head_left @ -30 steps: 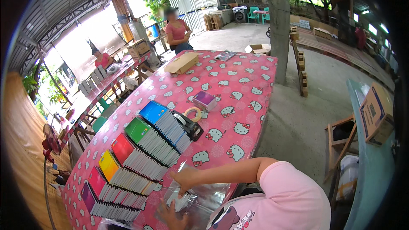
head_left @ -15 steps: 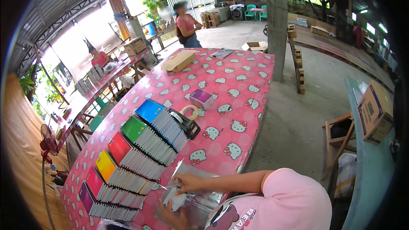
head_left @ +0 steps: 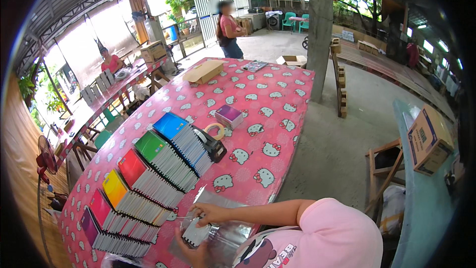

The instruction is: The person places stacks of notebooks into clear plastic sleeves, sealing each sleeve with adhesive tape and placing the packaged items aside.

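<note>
Down at the table's near edge, my left hand (head_left: 192, 251) is wrapped round the lower side of a small white spiral notebook (head_left: 195, 232). My right hand (head_left: 209, 213) bends over the top of that notebook with its fingers drawn together. A thin, shiny, pointed thing (head_left: 183, 217) sticks out leftward from the right fingers; its kind is too small to tell. Under and beside both hands lies a clear plastic bag (head_left: 229, 238). Left of the hands stand rows of spiral notebooks (head_left: 157, 148) with blue, green, red, yellow, pink and purple covers.
Beyond the rows on the pink patterned table (head_left: 277, 89) are a black tape dispenser (head_left: 214, 146), a tape roll (head_left: 214, 131), a purple notebook stack (head_left: 229, 115) and a flat carton (head_left: 204, 71). A box (head_left: 429, 139) stands on the right-hand table. Two people are farther back.
My view has shifted slightly, so the table sits a little farther left. Both hands stay at the white notebook, which is tilted more and shows its spiral edge. The standing person has shifted right.
</note>
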Demonstrator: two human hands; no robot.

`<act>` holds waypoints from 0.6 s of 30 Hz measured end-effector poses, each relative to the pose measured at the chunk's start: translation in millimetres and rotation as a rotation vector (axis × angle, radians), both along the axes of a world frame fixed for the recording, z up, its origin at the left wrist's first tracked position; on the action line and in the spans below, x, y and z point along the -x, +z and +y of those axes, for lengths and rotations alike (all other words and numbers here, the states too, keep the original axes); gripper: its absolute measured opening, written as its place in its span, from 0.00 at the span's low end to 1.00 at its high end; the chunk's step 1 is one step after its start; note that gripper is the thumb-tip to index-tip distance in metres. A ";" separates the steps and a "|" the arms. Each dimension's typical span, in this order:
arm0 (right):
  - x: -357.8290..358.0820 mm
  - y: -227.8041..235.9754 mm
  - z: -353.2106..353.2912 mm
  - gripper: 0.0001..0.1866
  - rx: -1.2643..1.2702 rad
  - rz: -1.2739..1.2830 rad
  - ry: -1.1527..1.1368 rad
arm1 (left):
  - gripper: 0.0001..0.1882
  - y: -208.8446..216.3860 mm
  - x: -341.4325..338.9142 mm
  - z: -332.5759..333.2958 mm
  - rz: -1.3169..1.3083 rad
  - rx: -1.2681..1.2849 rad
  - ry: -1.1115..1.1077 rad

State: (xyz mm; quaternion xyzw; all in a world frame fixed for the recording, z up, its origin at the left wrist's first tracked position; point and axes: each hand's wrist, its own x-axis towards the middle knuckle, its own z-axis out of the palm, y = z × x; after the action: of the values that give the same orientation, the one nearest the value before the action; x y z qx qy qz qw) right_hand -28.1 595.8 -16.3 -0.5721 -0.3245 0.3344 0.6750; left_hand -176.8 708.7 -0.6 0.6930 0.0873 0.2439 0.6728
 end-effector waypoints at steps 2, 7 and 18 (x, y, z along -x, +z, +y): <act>-5.7 3.1 6.6 0.33 -0.014 0.056 0.052 | 0.55 3.8 -2.8 -2.9 -0.050 0.029 0.005; -7.6 15.7 16.1 0.31 -0.147 -0.240 0.081 | 0.55 1.3 -6.3 1.1 -0.054 -0.001 -0.004; -2.9 63.8 -9.4 0.30 -0.296 -0.244 0.122 | 0.54 -12.0 -2.6 28.7 0.172 -0.441 -0.079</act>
State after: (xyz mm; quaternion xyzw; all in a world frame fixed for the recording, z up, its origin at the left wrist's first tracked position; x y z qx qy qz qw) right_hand -25.2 586.4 47.5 -0.4820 -0.4836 0.2516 0.6859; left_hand -174.2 737.3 -12.6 0.8442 0.0616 0.1706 0.5044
